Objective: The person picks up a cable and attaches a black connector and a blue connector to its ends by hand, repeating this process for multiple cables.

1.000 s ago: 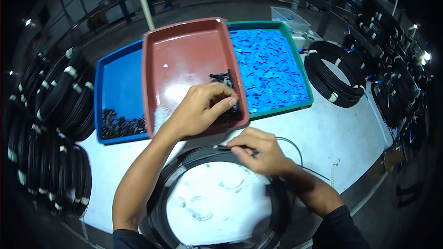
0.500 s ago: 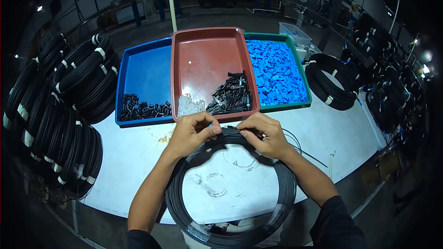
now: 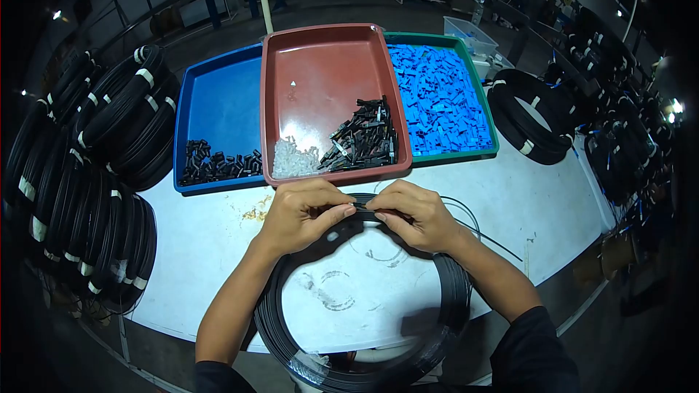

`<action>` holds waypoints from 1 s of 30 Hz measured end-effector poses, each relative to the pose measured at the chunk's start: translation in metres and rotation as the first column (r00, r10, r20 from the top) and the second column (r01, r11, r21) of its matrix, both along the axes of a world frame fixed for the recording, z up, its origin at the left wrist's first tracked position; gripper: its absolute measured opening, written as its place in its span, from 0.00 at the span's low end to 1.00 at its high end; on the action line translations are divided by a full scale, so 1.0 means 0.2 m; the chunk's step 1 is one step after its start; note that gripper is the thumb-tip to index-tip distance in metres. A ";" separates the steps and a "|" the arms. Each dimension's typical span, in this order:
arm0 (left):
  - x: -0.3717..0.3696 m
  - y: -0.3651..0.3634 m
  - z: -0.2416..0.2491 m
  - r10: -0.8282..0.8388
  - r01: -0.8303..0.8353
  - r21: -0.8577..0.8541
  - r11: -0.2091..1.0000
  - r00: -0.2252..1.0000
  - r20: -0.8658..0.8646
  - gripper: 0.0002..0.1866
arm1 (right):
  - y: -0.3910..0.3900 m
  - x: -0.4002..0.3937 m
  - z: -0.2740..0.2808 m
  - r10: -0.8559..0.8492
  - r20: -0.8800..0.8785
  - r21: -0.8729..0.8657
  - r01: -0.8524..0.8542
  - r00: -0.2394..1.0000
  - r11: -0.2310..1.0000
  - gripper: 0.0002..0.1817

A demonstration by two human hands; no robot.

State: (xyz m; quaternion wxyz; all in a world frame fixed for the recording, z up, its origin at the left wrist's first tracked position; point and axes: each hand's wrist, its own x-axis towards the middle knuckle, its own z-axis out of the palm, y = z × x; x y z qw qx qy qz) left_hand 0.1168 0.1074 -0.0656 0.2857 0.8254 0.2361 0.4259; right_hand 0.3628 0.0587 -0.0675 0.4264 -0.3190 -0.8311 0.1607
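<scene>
My left hand [image 3: 309, 211] and my right hand [image 3: 411, 211] meet above the far side of a black cable coil [image 3: 273, 306]. Both are closed in a pinch, fingertips almost touching. Between them is a small black connector [image 3: 361, 206], mostly covered by the fingers; its details are too small to make out. The coil overlaps the near table edge, and clear tape wraps it at the bottom. A loose cable end [image 3: 502, 250] curves out to the right, past my right wrist.
Beyond my hands stand a blue tray [image 3: 222, 102] with short black sleeves, a red tray [image 3: 328, 65] with clear pieces and black connectors, and a green tray [image 3: 489, 142] of blue clips. Stacked cable coils [image 3: 102, 233] line the left; another coil [image 3: 524, 131] lies right on the white table [image 3: 196, 247].
My left fingertips have moved slightly right, closing the gap to my right fingertips. The blue bit seen at my left fingers no longer shows. The trays appear slightly higher in view.
</scene>
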 end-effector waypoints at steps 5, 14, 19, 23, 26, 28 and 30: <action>-0.01 -0.01 0.03 0.005 -0.007 -0.039 0.999 0.999 -0.039 0.07 | 0.00 0.00 0.01 0.025 -0.003 -0.017 -0.025 1.000 1.000 0.12; 0.00 -0.01 0.01 -0.034 0.034 0.013 0.999 0.999 -0.007 0.07 | 0.00 0.00 -0.01 0.075 0.030 -0.007 -0.075 0.997 0.997 0.14; 0.00 -0.03 0.02 -0.037 0.037 -0.013 0.999 0.999 -0.023 0.06 | -0.01 -0.01 0.00 0.073 0.026 -0.027 -0.072 0.997 0.997 0.15; 0.00 -0.02 0.02 -0.049 0.049 0.003 0.999 0.999 -0.015 0.06 | -0.01 -0.01 0.00 0.070 0.032 -0.017 -0.070 0.997 0.997 0.14; 0.00 -0.02 0.01 -0.059 0.059 0.029 0.998 0.998 -0.016 0.06 | -0.01 -0.01 0.00 0.069 0.031 -0.005 -0.069 0.997 0.998 0.14; 0.00 -0.02 0.01 -0.065 0.066 0.048 0.997 0.998 -0.022 0.06 | -0.01 -0.01 -0.01 0.075 0.037 -0.010 -0.074 0.997 0.997 0.14; 0.00 -0.02 0.00 -0.079 0.081 0.084 0.993 0.997 -0.022 0.06 | -0.01 -0.01 0.00 0.078 0.034 -0.005 -0.078 0.996 0.997 0.14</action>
